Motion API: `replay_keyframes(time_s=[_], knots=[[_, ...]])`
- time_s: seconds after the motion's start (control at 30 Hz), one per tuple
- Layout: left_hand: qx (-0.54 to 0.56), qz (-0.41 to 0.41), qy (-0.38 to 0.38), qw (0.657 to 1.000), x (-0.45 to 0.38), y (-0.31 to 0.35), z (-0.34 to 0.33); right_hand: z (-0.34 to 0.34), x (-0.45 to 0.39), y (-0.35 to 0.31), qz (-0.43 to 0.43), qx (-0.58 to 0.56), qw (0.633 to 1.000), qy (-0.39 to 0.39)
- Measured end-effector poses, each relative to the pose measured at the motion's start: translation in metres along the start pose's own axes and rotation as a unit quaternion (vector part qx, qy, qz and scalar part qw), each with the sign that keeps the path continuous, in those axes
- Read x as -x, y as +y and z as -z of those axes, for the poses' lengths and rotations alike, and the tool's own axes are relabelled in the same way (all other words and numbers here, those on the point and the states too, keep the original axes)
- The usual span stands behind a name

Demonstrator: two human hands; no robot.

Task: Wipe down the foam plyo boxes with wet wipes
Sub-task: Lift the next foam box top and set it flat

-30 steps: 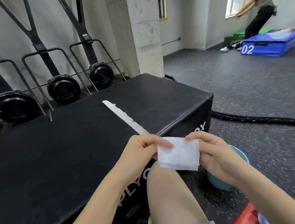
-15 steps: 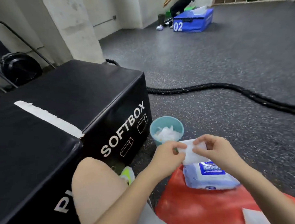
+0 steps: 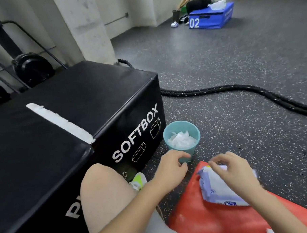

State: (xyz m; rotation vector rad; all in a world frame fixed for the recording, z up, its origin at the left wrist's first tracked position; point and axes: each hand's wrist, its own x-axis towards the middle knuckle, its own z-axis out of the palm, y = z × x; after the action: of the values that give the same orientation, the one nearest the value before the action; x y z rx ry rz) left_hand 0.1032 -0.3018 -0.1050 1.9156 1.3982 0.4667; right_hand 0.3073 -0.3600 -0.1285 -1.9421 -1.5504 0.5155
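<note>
Fresh wipe wanted — black box waiting on the left.

The black plyo box [image 3: 65, 130] stands on the floor at the person's left; the red mat [image 3: 215, 217] carries the wipes pack [image 3: 221, 187] at its near-left corner. The right hand [image 3: 236, 172] hovers directly over the pack, fingers loosely curled, holding nothing I can see. The left hand [image 3: 170, 166] — empty, relaxed — sits beside the teal cup [image 3: 181, 125].

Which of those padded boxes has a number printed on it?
The blue box far across the floor, marked 02 in white. The black box close by reads SOFTBOX instead, and the red box under the wipes pack shows no number.
</note>
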Motion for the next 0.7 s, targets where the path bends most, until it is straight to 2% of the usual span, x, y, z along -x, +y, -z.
replay_keyframes(time_s=[0.07,0.13,0.2,0.3,0.37,0.4,0.47,0.57,0.67,0.7], knots=[[-0.008,0.001,0.057,0.998,0.009,-0.013,0.040,-0.019,-0.013,-0.050,0.018,-0.066,0.997,-0.024],[-0.028,0.005,0.121,0.992,0.019,-0.032,0.081,-0.045,-0.020,-0.103,0.050,-0.120,0.987,-0.098],[-0.044,0.026,0.202,0.978,0.041,-0.061,0.129,-0.083,-0.022,-0.163,0.085,-0.172,0.966,-0.172],[-0.054,0.080,0.284,0.954,0.080,-0.097,0.183,-0.132,-0.019,-0.233,0.068,-0.275,0.921,-0.268],[-0.081,0.112,0.323,0.936,0.112,-0.120,0.210,-0.161,-0.008,-0.277,0.029,-0.342,0.876,-0.340],[-0.094,0.127,0.338,0.928,0.129,-0.133,0.221,-0.175,-0.002,-0.298,-0.013,-0.372,0.849,-0.376],[-0.104,0.166,0.341,0.919,0.159,-0.155,0.235,-0.201,0.013,-0.329,-0.104,-0.392,0.818,-0.409],[-0.098,0.209,0.327,0.916,0.197,-0.182,0.247,-0.233,0.027,-0.352,-0.191,-0.397,0.817,-0.371],[-0.078,0.234,0.322,0.914,0.215,-0.197,0.253,-0.257,0.033,-0.354,-0.268,-0.424,0.777,-0.379],[-0.073,0.240,0.317,0.915,0.219,-0.199,0.253,-0.262,0.034,-0.353,-0.265,-0.414,0.782,-0.382]])
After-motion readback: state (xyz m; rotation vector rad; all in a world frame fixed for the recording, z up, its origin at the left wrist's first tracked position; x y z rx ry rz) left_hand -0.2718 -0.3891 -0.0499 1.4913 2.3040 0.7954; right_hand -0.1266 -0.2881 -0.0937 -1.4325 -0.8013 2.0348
